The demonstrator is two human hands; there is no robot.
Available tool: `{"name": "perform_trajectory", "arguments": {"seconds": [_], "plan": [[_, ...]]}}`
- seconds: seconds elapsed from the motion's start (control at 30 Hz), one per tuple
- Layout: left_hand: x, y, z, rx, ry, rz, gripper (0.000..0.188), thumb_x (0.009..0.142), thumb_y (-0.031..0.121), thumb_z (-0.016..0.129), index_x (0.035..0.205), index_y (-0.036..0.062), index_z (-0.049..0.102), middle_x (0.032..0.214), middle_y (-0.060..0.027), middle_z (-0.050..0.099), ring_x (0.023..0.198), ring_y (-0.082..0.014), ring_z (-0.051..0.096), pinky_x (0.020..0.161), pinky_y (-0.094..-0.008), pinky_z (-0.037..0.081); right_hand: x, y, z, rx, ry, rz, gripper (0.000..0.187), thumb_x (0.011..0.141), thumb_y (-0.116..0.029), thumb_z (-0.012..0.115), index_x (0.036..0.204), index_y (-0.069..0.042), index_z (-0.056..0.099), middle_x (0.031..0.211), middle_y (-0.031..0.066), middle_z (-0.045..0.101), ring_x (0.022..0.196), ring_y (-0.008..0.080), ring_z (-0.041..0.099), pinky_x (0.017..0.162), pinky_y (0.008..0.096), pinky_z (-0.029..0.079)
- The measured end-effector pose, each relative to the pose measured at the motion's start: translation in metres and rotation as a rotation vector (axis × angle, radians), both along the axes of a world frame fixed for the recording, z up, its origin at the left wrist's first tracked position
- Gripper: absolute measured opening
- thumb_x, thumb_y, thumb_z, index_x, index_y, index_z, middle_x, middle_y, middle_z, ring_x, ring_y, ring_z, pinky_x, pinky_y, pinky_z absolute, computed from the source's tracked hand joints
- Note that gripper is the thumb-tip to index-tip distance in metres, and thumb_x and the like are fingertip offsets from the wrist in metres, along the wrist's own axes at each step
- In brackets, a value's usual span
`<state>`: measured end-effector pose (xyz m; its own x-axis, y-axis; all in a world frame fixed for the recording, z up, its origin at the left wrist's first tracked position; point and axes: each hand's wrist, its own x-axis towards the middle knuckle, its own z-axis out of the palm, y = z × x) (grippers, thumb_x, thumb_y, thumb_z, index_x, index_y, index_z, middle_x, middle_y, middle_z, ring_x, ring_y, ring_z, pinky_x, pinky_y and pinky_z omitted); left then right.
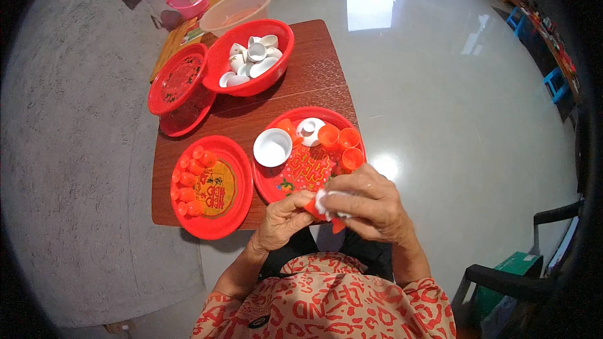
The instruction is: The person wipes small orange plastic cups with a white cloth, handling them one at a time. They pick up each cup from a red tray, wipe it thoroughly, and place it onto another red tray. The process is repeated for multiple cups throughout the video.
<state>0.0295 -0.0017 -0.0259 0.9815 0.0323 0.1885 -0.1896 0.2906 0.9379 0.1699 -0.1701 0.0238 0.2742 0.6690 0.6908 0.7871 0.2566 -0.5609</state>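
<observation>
Over the near edge of the table, my left hand [284,218] pinches a small red plastic cup [311,208], mostly hidden by my fingers. My right hand [370,206] is closed on a crumpled white cloth [322,201] pressed against that cup. Just beyond is a round red tray [269,189] with a printed pattern. On it stand a white bowl [272,148], a white lid [308,130] with a knob, and several red cups [350,138]. To the left, another red tray [234,220] holds several small red goblets [188,179] lying on their sides.
Farther back on the brown table [314,44], a red basin [279,66] holds several white cups and bowls. Beside it, a red patterned tray [173,91] rests tilted on another red vessel. Beyond are a pale translucent basin [260,0] and a pink basin [196,1]. A black chair armrest [509,282] stands at right.
</observation>
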Motion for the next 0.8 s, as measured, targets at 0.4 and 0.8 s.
{"name": "perform_trajectory", "arguments": {"seconds": [0.4, 0.8], "plan": [[0.002, -0.001, -0.01, -0.583, 0.044, 0.042, 0.019, 0.093, 0.006, 0.055, 0.112, 0.002, 0.056, 0.11, -0.0109, 0.061, 0.095, -0.0185, 0.061, 0.081, -0.0311, 0.051, -0.009, 0.009, -0.038, 0.081, 0.683, 0.28, 0.027, 0.084, -0.002, 0.061, 0.111, 0.0, 0.066, 0.112, 0.0134, 0.057, 0.1, 0.02, 0.057, 0.084, 0.0298, 0.046], [0.0, 0.0, -0.007, -0.617, 0.024, -0.042, 0.021, 0.092, 0.005, 0.056, 0.113, 0.0031, 0.057, 0.115, -0.0121, 0.061, 0.11, -0.0225, 0.058, 0.094, -0.0385, 0.047, -0.002, 0.004, -0.013, 0.073, 0.635, 0.185, 0.033, 0.079, 0.0, 0.059, 0.111, -0.002, 0.066, 0.109, 0.0121, 0.057, 0.093, 0.0213, 0.059, 0.082, 0.0301, 0.046]]}}
